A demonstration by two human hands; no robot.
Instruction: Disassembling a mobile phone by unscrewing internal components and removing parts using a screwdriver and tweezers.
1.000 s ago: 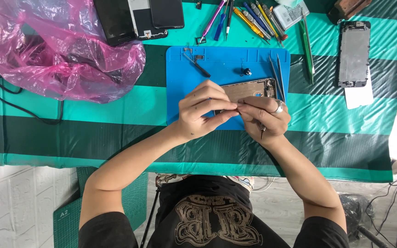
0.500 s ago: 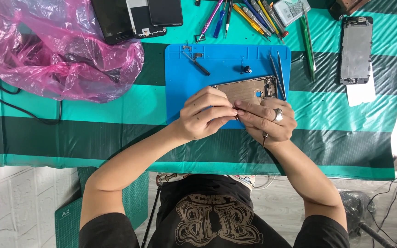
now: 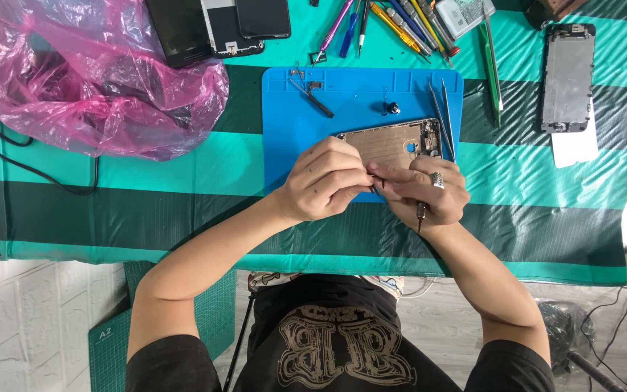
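Crosswise on the blue mat (image 3: 284, 109), the phone housing (image 3: 390, 141) lies under both hands' grips, left hand (image 3: 328, 180) and right hand (image 3: 426, 190) pinched on a thin tool (image 3: 421, 212).

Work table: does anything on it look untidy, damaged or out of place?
Nothing looks damaged or spilled. The only loose clutter: a crumpled pink plastic bag lies at the table's far left, and small parts lie scattered on the blue mat.
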